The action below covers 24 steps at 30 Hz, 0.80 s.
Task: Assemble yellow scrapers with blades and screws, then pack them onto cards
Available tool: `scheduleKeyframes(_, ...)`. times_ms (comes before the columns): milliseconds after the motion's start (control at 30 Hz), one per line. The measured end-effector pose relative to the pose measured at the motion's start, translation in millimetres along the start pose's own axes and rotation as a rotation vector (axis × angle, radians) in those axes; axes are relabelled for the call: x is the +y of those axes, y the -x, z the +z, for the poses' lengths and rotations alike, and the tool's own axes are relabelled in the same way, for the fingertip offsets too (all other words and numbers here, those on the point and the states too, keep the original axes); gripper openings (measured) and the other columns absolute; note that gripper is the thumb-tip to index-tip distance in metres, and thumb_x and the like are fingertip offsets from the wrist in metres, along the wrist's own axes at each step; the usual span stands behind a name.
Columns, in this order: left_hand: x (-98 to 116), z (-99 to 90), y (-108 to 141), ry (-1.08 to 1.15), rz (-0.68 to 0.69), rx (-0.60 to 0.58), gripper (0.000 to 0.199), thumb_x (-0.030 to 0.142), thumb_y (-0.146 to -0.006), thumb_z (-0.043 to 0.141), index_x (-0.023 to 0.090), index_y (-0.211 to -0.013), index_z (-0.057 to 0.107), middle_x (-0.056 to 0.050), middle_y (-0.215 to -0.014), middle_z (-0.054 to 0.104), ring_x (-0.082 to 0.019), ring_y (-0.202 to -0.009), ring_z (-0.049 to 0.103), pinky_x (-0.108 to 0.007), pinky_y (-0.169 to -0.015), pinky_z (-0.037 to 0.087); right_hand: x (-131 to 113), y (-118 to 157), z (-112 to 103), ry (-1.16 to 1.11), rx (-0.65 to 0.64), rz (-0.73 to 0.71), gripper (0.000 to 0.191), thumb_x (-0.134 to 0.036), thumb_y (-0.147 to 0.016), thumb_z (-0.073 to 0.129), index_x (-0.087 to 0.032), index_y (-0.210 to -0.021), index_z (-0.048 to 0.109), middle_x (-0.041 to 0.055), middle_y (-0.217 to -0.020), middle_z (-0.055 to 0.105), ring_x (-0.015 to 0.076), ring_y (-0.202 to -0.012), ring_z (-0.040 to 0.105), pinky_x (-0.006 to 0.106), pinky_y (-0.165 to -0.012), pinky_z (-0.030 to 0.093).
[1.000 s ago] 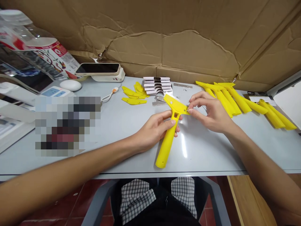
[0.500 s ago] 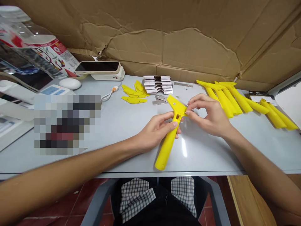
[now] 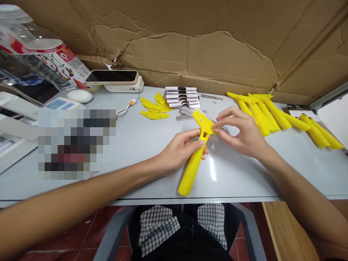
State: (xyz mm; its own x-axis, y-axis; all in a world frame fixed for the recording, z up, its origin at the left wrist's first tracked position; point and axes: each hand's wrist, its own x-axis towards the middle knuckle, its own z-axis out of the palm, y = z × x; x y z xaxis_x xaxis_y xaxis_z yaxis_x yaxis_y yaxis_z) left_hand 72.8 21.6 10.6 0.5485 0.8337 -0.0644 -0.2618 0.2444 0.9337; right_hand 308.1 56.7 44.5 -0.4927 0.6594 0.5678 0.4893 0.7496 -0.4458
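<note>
My left hand (image 3: pixel 181 150) is wrapped round the neck of a yellow plastic scraper (image 3: pixel 191 166), its handle slanting down toward the table's front edge. One screw (image 3: pixel 201 119) sits in the left side of the flared scraper head. At the head's right side, the thumb and fingertips of my right hand (image 3: pixel 239 132) pinch a small shiny screw (image 3: pixel 213 128), mostly covered by the fingers. Just beyond the head lie thin metal blades (image 3: pixel 185 116), partly hidden by it. Loose yellow cover plates (image 3: pixel 154 115) lie to the left of them.
A stack of wrapped blades (image 3: pixel 181 97) stands at the back. Several more yellow scraper handles (image 3: pixel 262 116) lie at the right. On the left are a phone (image 3: pixel 112 77) on a white box, a mouse (image 3: pixel 79 96), a large bottle (image 3: pixel 54 54) and a blurred-out patch. Cardboard (image 3: pixel 231 54) lines the back.
The fingertips of my right hand have shifted slightly at the right side of the scraper head. My left hand keeps its hold; the view has moved a little.
</note>
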Motion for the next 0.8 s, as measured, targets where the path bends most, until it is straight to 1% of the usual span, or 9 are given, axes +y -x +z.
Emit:
scheduleKeyframes(67, -0.2, -0.1, -0.1, -0.004, -0.001, 0.002, 0.036, 0.042, -0.096, 0.082, 0.014, -0.114, 0.072, -0.002, -0.085, 0.072, -0.014, -0.077, 0.067, -0.029, -0.074, 0.055, 0.2, -0.3, -1.6, 0.035, -0.013, -0.036, 0.013, -0.015, -0.093, 0.07, -0.024, -0.095, 0.079, 0.0065, -0.107, 0.073, 0.0239, -0.099, 0.073, 0.043, -0.091, 0.057)
scheduleKeyframes(133, -0.6, -0.4, -0.2, -0.002, -0.009, 0.006, 0.035, 0.042, -0.096, 0.082, 0.014, -0.115, 0.072, -0.002, -0.086, 0.073, -0.014, -0.076, 0.067, -0.029, -0.075, 0.055, -0.4, -0.6, -2.9, 0.065, -0.023, -0.04, 0.01, -0.016, -0.093, 0.07, -0.023, -0.091, 0.077, 0.0064, -0.106, 0.073, 0.0245, -0.099, 0.072, 0.045, -0.093, 0.056)
scheduleKeyframes(267, -2.1, -2.0, 0.0, -0.005, -0.02, 0.008, 0.035, 0.041, -0.096, 0.082, 0.014, -0.117, 0.072, -0.002, -0.086, 0.072, -0.014, -0.076, 0.067, -0.03, -0.074, 0.055, -1.8, -0.9, -4.1, 0.053, -0.031, 0.03, 0.008, -0.018, -0.091, 0.071, -0.023, -0.086, 0.075, 0.0056, -0.104, 0.074, 0.0242, -0.099, 0.072, 0.045, -0.094, 0.056)
scheduleKeyframes(433, -3.3, -3.6, 0.6, -0.016, -0.031, 0.0, 0.032, 0.039, -0.103, 0.073, 0.014, -0.123, 0.072, -0.004, -0.089, 0.073, -0.015, -0.078, 0.069, -0.03, -0.076, 0.055, -1.3, -0.5, -3.6, -0.01, -0.012, 0.148, 0.007, -0.021, -0.089, 0.074, -0.024, -0.085, 0.079, 0.0049, -0.104, 0.077, 0.0233, -0.096, 0.074, 0.044, -0.094, 0.056)
scheduleKeyframes(500, -3.0, -3.4, 0.6, -0.017, -0.03, -0.002, 0.032, 0.039, -0.103, 0.072, 0.014, -0.123, 0.072, -0.004, -0.089, 0.073, -0.015, -0.078, 0.069, -0.031, -0.076, 0.054, -1.7, -0.3, -3.1, -0.026, -0.008, 0.158, 0.007, -0.021, -0.089, 0.075, -0.024, -0.086, 0.08, 0.0049, -0.104, 0.077, 0.0229, -0.095, 0.074, 0.043, -0.093, 0.056)
scheduleKeyframes(667, -2.3, -2.2, -0.1, -0.018, -0.026, 0.004, 0.035, 0.04, -0.098, 0.079, 0.014, -0.121, 0.072, -0.002, -0.087, 0.072, -0.015, -0.077, 0.068, -0.03, -0.076, 0.055, -3.9, 0.0, -1.2, -0.014, 0.014, 0.149, 0.007, -0.022, -0.088, 0.075, -0.023, -0.085, 0.08, 0.0051, -0.102, 0.078, 0.0233, -0.095, 0.074, 0.043, -0.09, 0.056)
scheduleKeyframes(800, -2.5, -2.6, 0.9, -0.022, -0.033, 0.001, 0.032, 0.038, -0.102, 0.074, 0.014, -0.122, 0.071, -0.003, -0.088, 0.073, -0.014, -0.077, 0.068, -0.03, -0.075, 0.054, -4.8, 0.7, 0.3, -0.003, 0.016, 0.181, 0.007, -0.021, -0.086, 0.075, -0.023, -0.082, 0.079, 0.0047, -0.103, 0.077, 0.023, -0.095, 0.073, 0.043, -0.093, 0.055)
